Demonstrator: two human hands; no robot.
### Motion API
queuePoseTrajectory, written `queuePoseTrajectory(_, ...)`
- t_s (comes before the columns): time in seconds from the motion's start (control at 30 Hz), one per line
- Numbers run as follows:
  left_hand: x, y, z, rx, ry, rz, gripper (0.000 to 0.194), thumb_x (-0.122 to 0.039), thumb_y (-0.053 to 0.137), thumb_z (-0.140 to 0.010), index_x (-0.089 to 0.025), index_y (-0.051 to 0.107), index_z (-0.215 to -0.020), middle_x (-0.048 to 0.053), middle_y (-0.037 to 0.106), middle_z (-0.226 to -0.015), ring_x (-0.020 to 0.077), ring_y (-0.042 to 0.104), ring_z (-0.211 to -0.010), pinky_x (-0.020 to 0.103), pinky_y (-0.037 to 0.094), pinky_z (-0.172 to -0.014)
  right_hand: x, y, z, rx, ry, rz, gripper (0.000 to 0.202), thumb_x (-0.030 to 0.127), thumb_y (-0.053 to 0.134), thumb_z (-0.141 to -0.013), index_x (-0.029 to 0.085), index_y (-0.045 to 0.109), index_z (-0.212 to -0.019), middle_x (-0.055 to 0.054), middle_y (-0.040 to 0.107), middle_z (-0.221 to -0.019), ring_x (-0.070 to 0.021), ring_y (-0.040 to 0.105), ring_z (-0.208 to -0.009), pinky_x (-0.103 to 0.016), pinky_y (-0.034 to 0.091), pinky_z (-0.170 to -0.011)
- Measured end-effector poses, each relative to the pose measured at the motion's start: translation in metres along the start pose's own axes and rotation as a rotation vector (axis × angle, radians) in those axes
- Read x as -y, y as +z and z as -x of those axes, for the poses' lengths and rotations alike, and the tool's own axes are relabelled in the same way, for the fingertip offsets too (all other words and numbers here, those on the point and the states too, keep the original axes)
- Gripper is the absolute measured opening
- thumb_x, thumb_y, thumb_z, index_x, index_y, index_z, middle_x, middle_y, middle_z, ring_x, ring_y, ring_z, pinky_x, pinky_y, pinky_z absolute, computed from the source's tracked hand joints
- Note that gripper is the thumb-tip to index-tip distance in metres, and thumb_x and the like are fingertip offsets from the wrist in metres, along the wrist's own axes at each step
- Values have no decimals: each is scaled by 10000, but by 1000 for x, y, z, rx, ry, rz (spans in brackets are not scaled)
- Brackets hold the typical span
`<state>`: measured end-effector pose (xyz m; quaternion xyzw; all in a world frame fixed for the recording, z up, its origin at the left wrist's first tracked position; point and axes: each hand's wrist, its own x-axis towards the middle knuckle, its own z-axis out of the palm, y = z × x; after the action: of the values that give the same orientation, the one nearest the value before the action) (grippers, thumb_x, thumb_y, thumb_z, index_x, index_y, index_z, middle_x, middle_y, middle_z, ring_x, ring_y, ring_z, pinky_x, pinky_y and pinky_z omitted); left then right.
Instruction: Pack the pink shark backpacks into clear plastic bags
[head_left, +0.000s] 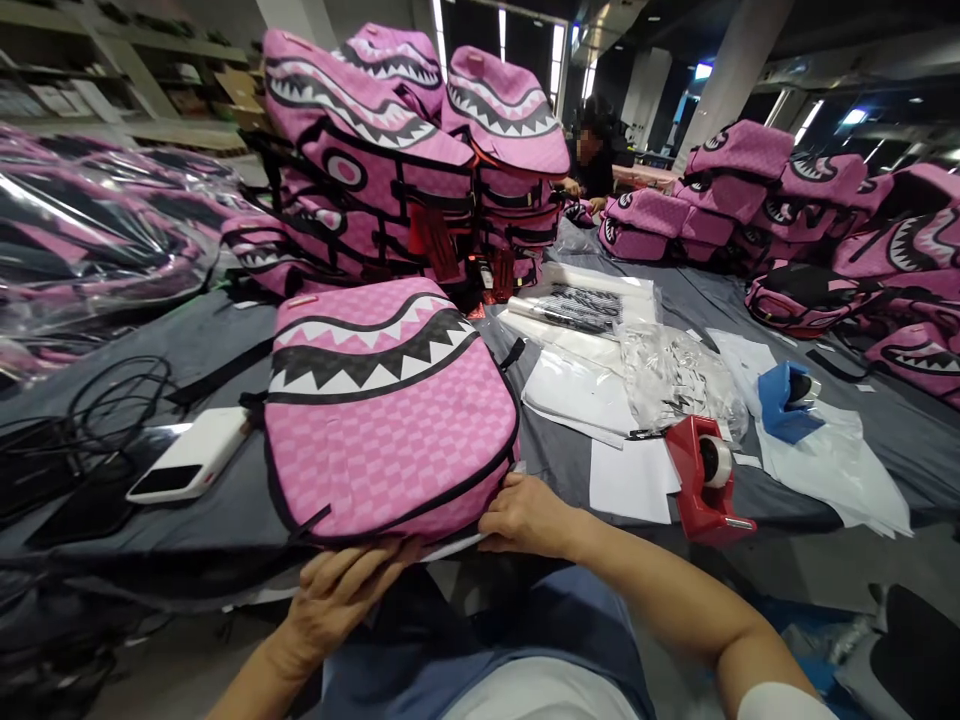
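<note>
A pink checkered backpack (390,430) with a printed shark mouth lies flat in front of me, its lower end at the table's near edge. My left hand (349,585) grips that lower edge, its fingers curled and the tips hidden beneath the bag. At the lower right corner, my right hand (529,515) is closed on the bag's edge, fingers bent against it. Between my hands a thin white strip (454,546) shows under the backpack; what it belongs to is hidden.
Stacked pink backpacks (375,150) stand behind, with more at right (750,200). Plastic-wrapped bags (90,240) fill the left. A white power bank (191,455) and cables lie nearby. Right of me are papers, clear bags, a red tape dispenser (697,480) and a blue one (787,400). Another person (592,165) works behind.
</note>
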<state>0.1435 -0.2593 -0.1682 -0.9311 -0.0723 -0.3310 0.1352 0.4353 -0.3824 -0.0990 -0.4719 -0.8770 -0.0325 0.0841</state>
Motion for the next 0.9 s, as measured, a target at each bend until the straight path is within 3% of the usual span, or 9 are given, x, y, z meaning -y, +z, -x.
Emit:
queuePoseTrajectory(0.17, -5, -9, -18, 32, -39, -29, 481, 4, 533, -917, -332, 650, -1241, -7, 793, -969, 155, 706, -853, 315, 466, -799, 2, 7, -5, 5, 89, 37, 104, 251, 693, -871, 188, 642, -807, -12, 728, -703, -157, 636, -689, -320, 342, -726)
queuePoseTrajectory(0.27, -28, -25, -55, 14, -70, 63, 304, -191, 558, -982, -203, 605, -1282, 70, 772, -1031, 197, 703, -908, 334, 485, -860, -2, 8, -5, 29, 85, 20, 121, 241, 733, -841, 184, 630, -867, -22, 746, -754, -168, 656, -730, -313, 355, -756)
queuePoseTrajectory(0.3, -37, -28, -68, 38, -109, 141, 368, -300, 566, -994, -154, 561, -1332, 113, 755, -1109, 219, 702, -979, 337, 499, -893, -3, 7, -5, 29, 76, 3, 139, 235, 736, -839, 181, 621, -895, -21, 744, -757, -169, 659, -738, -309, 358, -769)
queuePoseTrajectory(0.37, -52, -28, -94, 213, -223, 343, 483, -442, 493, -1015, -109, 522, -1364, 155, 726, -1188, 243, 703, -1046, 333, 530, -885, -6, 4, -3, 23, 62, -36, 180, 235, 719, -856, 169, 597, -971, -23, 738, -759, -169, 662, -748, -299, 362, -792)
queuePoseTrajectory(0.5, -56, -17, -124, 787, -403, 605, 460, -379, 268, -1045, -173, 679, -1041, 102, 752, -936, 264, 721, -863, 349, 527, -749, -8, -2, -2, 51, 87, -63, 242, 294, 668, -915, 160, 536, -1066, -38, 731, -785, -182, 655, -753, -301, 372, -800)
queuePoseTrajectory(0.57, -51, -14, -129, 877, -412, 662, 467, -394, 274, -1032, -186, 687, -967, 96, 741, -911, 255, 704, -861, 339, 508, -765, -7, -3, -2, 89, 93, -68, 265, 315, 668, -925, 160, 530, -1091, -44, 736, -810, -187, 657, -760, -312, 388, -810)
queuePoseTrajectory(0.67, -46, -17, -130, 876, -398, 734, 412, -414, 340, -1000, -196, 688, -971, 74, 742, -908, 222, 692, -829, 293, 489, -735, -4, -4, 2, 70, 71, -103, 334, 298, 694, -922, 140, 545, -1176, -75, 755, -933, -190, 677, -865, -322, 427, -873)
queuePoseTrajectory(0.8, -47, -21, -130, 886, -501, 826, 426, -469, 348, -976, -206, 677, -920, 42, 728, -765, 206, 685, -687, 265, 483, -641, 12, -14, 40, -344, 204, -220, 497, 388, 701, -930, 144, 528, -1327, -154, 676, -1276, -206, 602, -1217, -343, 452, -1038)
queuePoseTrajectory(0.9, -42, -14, -132, 848, -650, 976, 470, -582, 386, -932, -221, 688, -925, 61, 777, -838, 237, 743, -783, 269, 544, -699, 28, -30, 99, -761, 570, -198, 356, 363, 666, -955, 195, 591, -1260, -126, 690, -1211, -203, 630, -1155, -340, 509, -985)
